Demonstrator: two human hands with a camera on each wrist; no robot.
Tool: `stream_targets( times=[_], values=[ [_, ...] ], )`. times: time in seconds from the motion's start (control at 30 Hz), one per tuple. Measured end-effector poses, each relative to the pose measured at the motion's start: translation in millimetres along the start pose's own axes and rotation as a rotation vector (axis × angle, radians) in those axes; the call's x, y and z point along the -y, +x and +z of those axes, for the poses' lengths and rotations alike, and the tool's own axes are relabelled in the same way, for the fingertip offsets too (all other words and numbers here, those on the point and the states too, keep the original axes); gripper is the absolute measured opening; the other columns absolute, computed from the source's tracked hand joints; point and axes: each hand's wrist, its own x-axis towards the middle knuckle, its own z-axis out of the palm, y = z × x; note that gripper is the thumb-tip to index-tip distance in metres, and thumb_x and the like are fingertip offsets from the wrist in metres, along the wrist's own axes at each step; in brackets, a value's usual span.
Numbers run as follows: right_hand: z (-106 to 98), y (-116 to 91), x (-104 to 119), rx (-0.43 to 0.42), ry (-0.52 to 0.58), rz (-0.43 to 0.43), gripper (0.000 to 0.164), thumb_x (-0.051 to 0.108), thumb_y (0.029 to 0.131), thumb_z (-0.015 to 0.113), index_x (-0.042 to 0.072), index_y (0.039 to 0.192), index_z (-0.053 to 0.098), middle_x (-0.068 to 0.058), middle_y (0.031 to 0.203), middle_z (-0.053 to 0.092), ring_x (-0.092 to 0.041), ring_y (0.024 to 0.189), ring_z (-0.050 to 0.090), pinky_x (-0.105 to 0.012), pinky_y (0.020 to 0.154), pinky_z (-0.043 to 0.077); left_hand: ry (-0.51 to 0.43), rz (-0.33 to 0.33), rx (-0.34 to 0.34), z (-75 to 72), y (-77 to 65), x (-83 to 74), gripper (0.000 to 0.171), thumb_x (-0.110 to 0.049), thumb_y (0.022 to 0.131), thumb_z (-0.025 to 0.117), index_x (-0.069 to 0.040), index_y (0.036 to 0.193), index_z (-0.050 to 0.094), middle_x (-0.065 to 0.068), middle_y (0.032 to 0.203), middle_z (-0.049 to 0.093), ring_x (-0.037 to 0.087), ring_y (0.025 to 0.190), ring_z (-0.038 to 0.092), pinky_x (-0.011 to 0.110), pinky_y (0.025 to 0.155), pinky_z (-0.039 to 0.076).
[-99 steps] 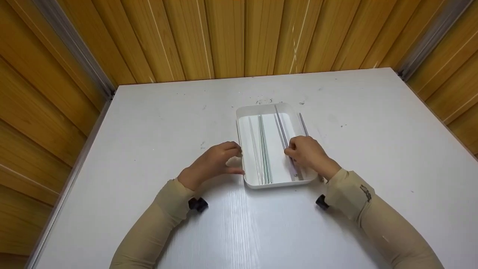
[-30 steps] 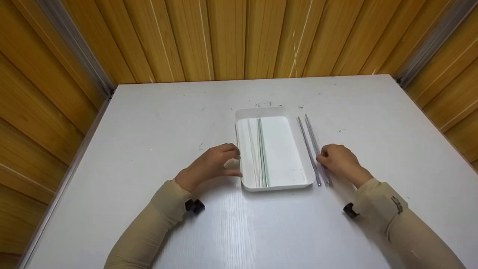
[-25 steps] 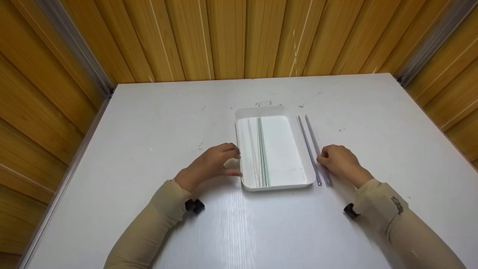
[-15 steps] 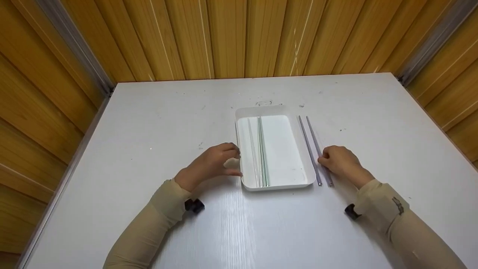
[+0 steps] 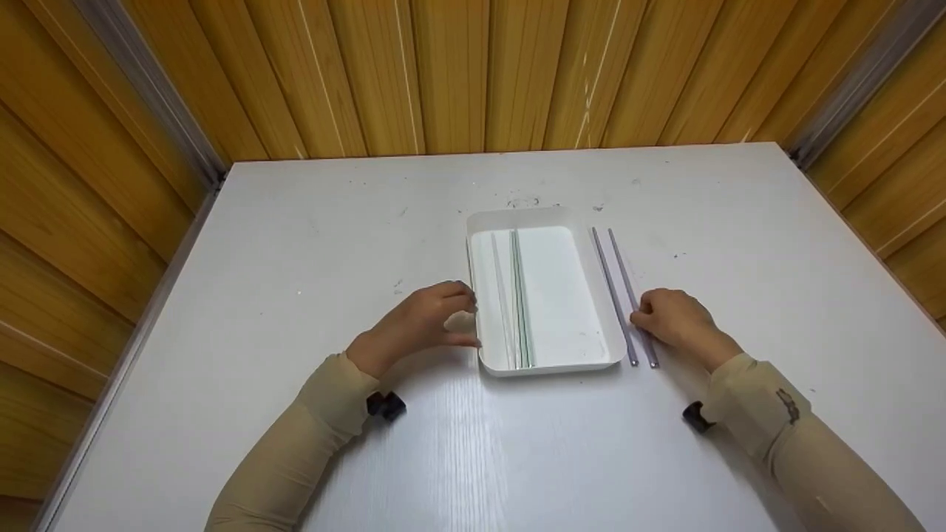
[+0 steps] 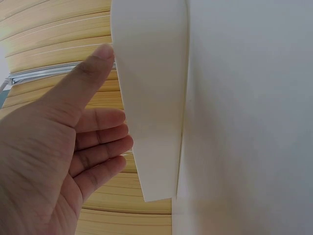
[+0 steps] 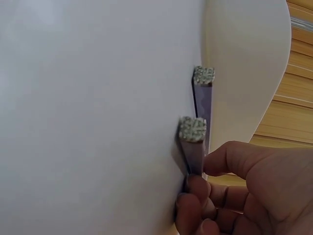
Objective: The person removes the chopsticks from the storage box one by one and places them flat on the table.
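Observation:
A white rectangular tray (image 5: 558,295) lies on the white table. Inside it, toward the left, are green chopsticks (image 5: 522,303) and a pale whitish stick (image 5: 501,288), all lengthwise. Two purple chopsticks lie side by side on the table, right of the tray. The nearer purple chopstick (image 5: 613,288) runs along the tray's right wall. My right hand (image 5: 676,324) pinches the outer purple chopstick (image 5: 623,270) between thumb and fingers; its glittery square end (image 7: 192,129) shows in the right wrist view. My left hand (image 5: 417,321) has its thumb and fingertips at the tray's left rim, fingers loosely extended.
The white table (image 5: 310,244) carries small dark marks (image 5: 525,201) beyond the tray. Wood-slat walls (image 5: 443,81) rise behind the table and at both sides. Each wrist carries a small black camera (image 5: 386,406).
My right hand has moved a purple chopstick out of the tray to the right, beside the other one. Lately it has shifted only slightly, still holding it. My left hand stays at the rim.

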Motion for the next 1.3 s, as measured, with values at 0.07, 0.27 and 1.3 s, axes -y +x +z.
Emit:
stream_targets(
  times=[0.07,0.27,1.3],
  values=[
    [0.1,0.0,0.0,-0.002,0.0,-0.002,0.023,0.024,0.091,0.054,0.006,0.076,0.054,-0.003,0.069,0.051,-0.017,0.066,0.047,-0.025,0.055,0.034,-0.005,-0.001,-0.001,0.1,-0.3,0.1,0.038,-0.032,0.073,0.083,-0.001,0.09,0.067,0.006,0.099,0.064,0.016,0.093,0.065,0.02,0.082,0.056],
    [0.3,-1.4,-1.0,-0.007,0.01,-0.011,0.023,0.022,0.09,0.053,0.007,0.073,0.051,-0.002,0.066,0.048,-0.016,0.063,0.045,-0.025,0.054,0.032,-0.011,-0.002,-0.003,0.0,-0.7,-0.4,0.039,-0.031,0.073,0.083,-0.001,0.091,0.066,0.006,0.1,0.064,0.017,0.094,0.064,0.021,0.082,0.056],
    [-5.3,-5.2,-5.3,-0.023,0.021,-0.003,0.027,0.027,0.092,0.052,0.002,0.085,0.061,-0.005,0.07,0.06,-0.019,0.067,0.052,-0.025,0.056,0.036,-0.018,0.002,-0.009,0.8,-0.6,0.3,0.037,-0.031,0.073,0.083,-0.002,0.09,0.066,0.005,0.099,0.064,0.016,0.092,0.065,0.02,0.08,0.056]
  ],
)
